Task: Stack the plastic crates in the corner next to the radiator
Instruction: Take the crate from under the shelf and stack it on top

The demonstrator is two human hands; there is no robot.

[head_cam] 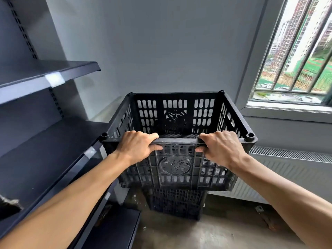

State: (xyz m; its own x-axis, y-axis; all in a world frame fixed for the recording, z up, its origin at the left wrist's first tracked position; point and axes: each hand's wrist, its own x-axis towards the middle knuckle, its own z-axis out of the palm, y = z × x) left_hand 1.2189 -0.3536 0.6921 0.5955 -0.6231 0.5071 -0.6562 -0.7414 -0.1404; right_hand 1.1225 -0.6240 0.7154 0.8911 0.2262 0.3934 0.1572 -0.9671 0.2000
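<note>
Both hands are clamped on the near rim of a black plastic crate [179, 123], left hand [138, 144] and right hand [221, 146] set apart with thumbs inside the rim. It's the slotted kind, with a round moulded emblem on the walls and little sockets at the corners. It sits over another black crate [176, 203] on the floor, in the corner between the shelving [45, 141] and the radiator [287, 169].

the top crate [179, 166] was black moulded plastic, matt and perforated. the shelves [48, 72] looked like smooth dark painted metal; the floor [206, 234] was rough, stained concrete.
</note>
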